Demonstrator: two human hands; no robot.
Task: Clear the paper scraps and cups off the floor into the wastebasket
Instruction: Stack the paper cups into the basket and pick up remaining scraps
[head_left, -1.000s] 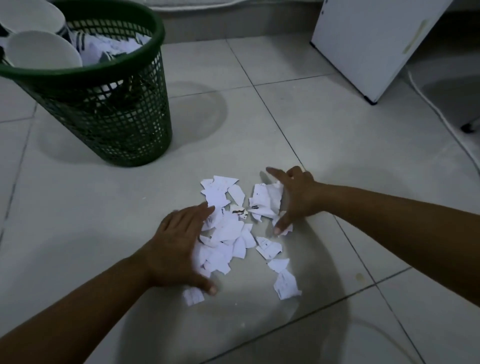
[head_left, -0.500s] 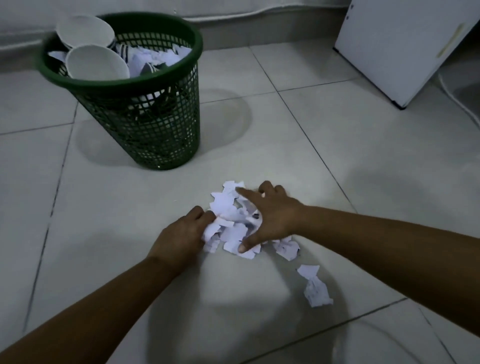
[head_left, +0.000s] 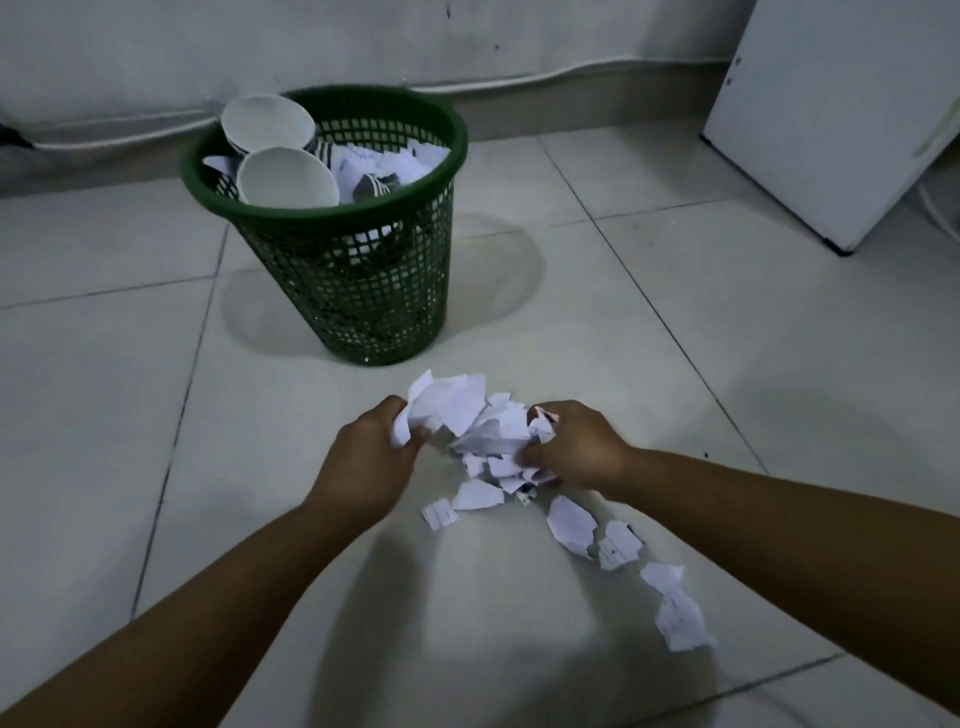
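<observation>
Paper scraps bunched between curled left hand and right hand; squeeze firmly, lift toward green wastebasket at eleven o'clock.

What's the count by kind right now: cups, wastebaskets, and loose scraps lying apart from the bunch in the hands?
White cups in the basket: 2
Green wastebasket: 1
Loose paper scraps apart from the held bunch: 5
Total: 8
</observation>
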